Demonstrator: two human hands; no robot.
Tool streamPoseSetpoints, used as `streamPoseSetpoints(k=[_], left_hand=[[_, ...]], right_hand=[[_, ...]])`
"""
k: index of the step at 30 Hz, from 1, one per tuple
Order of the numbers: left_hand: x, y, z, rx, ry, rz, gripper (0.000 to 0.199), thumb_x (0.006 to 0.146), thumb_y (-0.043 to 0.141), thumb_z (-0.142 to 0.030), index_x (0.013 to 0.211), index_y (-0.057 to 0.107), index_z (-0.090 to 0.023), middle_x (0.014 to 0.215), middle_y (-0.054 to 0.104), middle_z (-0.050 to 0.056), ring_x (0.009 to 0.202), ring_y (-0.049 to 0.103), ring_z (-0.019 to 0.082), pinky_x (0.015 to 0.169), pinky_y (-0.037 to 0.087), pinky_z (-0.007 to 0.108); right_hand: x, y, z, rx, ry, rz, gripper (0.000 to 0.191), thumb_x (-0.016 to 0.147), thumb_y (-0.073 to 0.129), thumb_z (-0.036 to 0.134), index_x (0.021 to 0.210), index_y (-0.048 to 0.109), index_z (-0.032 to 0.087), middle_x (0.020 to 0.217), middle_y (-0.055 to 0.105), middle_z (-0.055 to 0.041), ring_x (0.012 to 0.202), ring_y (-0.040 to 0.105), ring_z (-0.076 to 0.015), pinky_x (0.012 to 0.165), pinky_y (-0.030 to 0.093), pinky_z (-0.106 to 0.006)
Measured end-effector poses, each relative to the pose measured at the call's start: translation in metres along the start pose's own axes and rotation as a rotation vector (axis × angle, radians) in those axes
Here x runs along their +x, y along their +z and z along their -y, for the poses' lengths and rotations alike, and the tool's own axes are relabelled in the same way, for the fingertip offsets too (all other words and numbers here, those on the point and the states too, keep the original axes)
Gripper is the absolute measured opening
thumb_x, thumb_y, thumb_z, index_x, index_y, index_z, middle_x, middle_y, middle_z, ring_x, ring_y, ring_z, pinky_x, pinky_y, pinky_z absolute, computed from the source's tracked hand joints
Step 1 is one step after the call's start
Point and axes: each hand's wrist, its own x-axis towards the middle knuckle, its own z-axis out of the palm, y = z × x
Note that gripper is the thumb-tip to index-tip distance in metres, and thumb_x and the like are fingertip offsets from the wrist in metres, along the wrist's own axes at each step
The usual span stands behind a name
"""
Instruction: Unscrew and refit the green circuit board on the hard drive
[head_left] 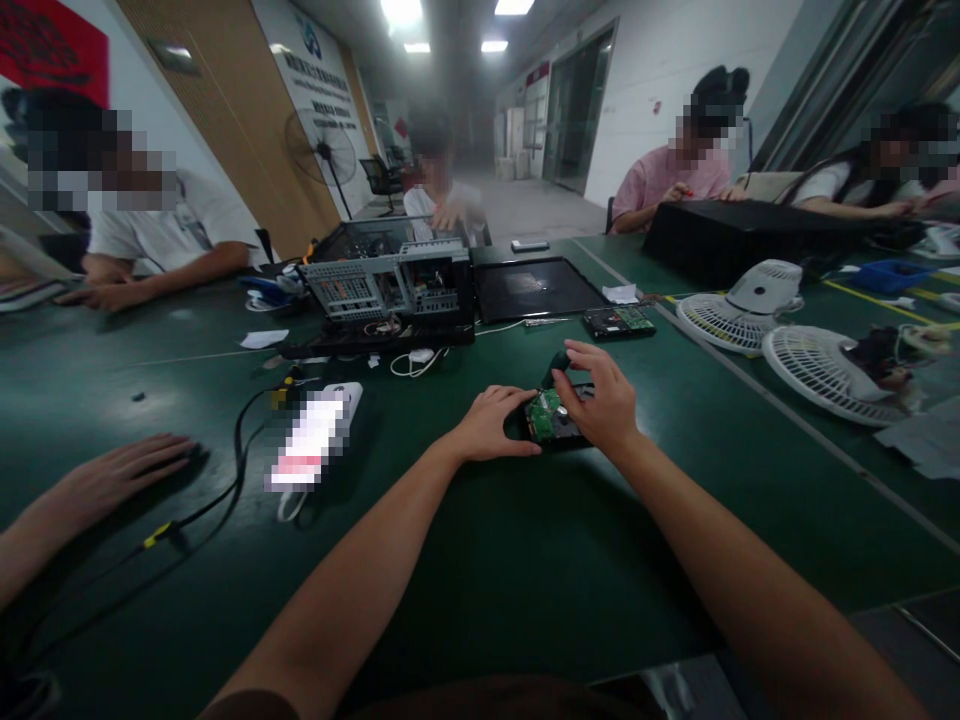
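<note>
A hard drive with a green circuit board (546, 418) lies board side up on the green table, between my hands. My left hand (491, 424) grips its left end, thumb at the near edge and fingers at the far corner. In my right hand (600, 395) is a dark-handled screwdriver (556, 368), pinched between thumb and fingers and tilted over the board's far left corner. The screwdriver's tip is too small to make out. My right hand covers the right part of the drive.
An open metal computer case (390, 285) stands beyond, beside a black panel (536, 287) and another drive (619, 321). White fan parts (817, 370) lie right. At left are a phone (313, 440), a cable and another person's hand (112, 485). Several people sit around the table.
</note>
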Motion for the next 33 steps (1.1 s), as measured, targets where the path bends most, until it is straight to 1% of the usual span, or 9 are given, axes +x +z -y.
streamPoseSetpoints(k=[5, 9, 13, 15, 21, 24, 26, 30, 33], left_hand=[[0.0003, -0.0001, -0.0005, 0.001, -0.004, 0.004, 0.101, 0.068, 0.077, -0.072, 0.154, 0.042, -0.031, 0.147, 0.051, 0.01, 0.134, 0.042, 0.038, 0.111, 0.036, 0.056], [0.0007, 0.0014, 0.0011, 0.007, 0.0, -0.002, 0.101, 0.068, 0.076, -0.073, 0.154, 0.042, -0.031, 0.148, 0.051, 0.01, 0.134, 0.042, 0.038, 0.111, 0.035, 0.055], [0.0004, 0.0017, 0.002, 0.011, 0.006, 0.001, 0.102, 0.069, 0.076, -0.074, 0.155, 0.041, -0.031, 0.147, 0.051, 0.01, 0.134, 0.042, 0.037, 0.111, 0.035, 0.055], [0.0001, 0.0012, 0.002, 0.011, 0.009, -0.001, 0.102, 0.069, 0.075, -0.074, 0.155, 0.041, -0.031, 0.147, 0.051, 0.01, 0.134, 0.042, 0.037, 0.112, 0.035, 0.055], [0.0, 0.0005, 0.002, 0.011, 0.003, 0.005, 0.102, 0.069, 0.075, -0.075, 0.155, 0.041, -0.031, 0.148, 0.05, 0.01, 0.135, 0.041, 0.037, 0.111, 0.035, 0.055], [0.0002, 0.0001, 0.0012, 0.01, 0.003, 0.004, 0.101, 0.069, 0.074, -0.075, 0.154, 0.041, -0.031, 0.148, 0.05, 0.01, 0.135, 0.041, 0.037, 0.111, 0.035, 0.055], [0.0002, -0.0004, 0.0004, 0.005, 0.0, 0.008, 0.101, 0.07, 0.075, -0.074, 0.155, 0.04, -0.031, 0.149, 0.05, 0.009, 0.136, 0.041, 0.037, 0.112, 0.035, 0.055], [-0.0001, -0.0015, -0.0005, -0.004, -0.007, 0.013, 0.102, 0.069, 0.076, -0.073, 0.155, 0.04, -0.032, 0.148, 0.05, 0.01, 0.135, 0.041, 0.038, 0.111, 0.035, 0.057], [-0.0005, -0.0019, -0.0003, -0.005, -0.006, 0.016, 0.102, 0.069, 0.075, -0.074, 0.155, 0.04, -0.031, 0.148, 0.05, 0.01, 0.135, 0.041, 0.038, 0.11, 0.036, 0.056]], right_hand=[[-0.0001, -0.0013, 0.0, -0.048, 0.01, -0.017, 0.028, 0.09, 0.069, 0.027, 0.115, 0.057, 0.025, 0.116, 0.068, -0.0104, 0.104, 0.068, -0.0255, 0.088, 0.06, -0.048], [0.0005, -0.0032, -0.0008, -0.072, -0.021, -0.018, 0.028, 0.089, 0.069, 0.025, 0.114, 0.058, 0.025, 0.11, 0.066, -0.0102, 0.103, 0.066, -0.0262, 0.088, 0.06, -0.048], [0.0008, -0.0031, -0.0011, -0.034, -0.067, 0.003, 0.031, 0.089, 0.066, 0.02, 0.118, 0.056, 0.024, 0.119, 0.065, -0.0124, 0.113, 0.065, -0.0275, 0.095, 0.058, -0.049], [0.0007, -0.0025, -0.0008, -0.005, -0.066, 0.01, 0.031, 0.09, 0.063, 0.019, 0.119, 0.054, 0.024, 0.122, 0.066, -0.0126, 0.115, 0.065, -0.0274, 0.097, 0.057, -0.05], [-0.0006, -0.0024, -0.0013, -0.041, -0.036, 0.015, 0.032, 0.089, 0.065, 0.022, 0.119, 0.055, 0.025, 0.111, 0.066, -0.0108, 0.104, 0.066, -0.0274, 0.089, 0.058, -0.049], [-0.0009, -0.003, -0.0015, -0.059, -0.028, 0.019, 0.033, 0.088, 0.066, 0.023, 0.119, 0.056, 0.025, 0.108, 0.065, -0.0104, 0.099, 0.065, -0.0266, 0.087, 0.058, -0.048], [-0.0007, -0.0032, -0.0011, -0.056, -0.019, 0.025, 0.033, 0.088, 0.065, 0.023, 0.12, 0.056, 0.025, 0.11, 0.064, -0.0109, 0.1, 0.064, -0.0269, 0.088, 0.058, -0.048], [-0.0007, -0.0028, 0.0001, -0.013, -0.014, 0.046, 0.035, 0.09, 0.061, 0.022, 0.124, 0.053, 0.025, 0.118, 0.065, -0.0118, 0.109, 0.065, -0.0282, 0.092, 0.057, -0.05], [-0.0013, -0.0021, 0.0005, -0.021, -0.004, 0.043, 0.035, 0.091, 0.061, 0.022, 0.125, 0.053, 0.025, 0.116, 0.066, -0.011, 0.105, 0.066, -0.0275, 0.091, 0.057, -0.049]])
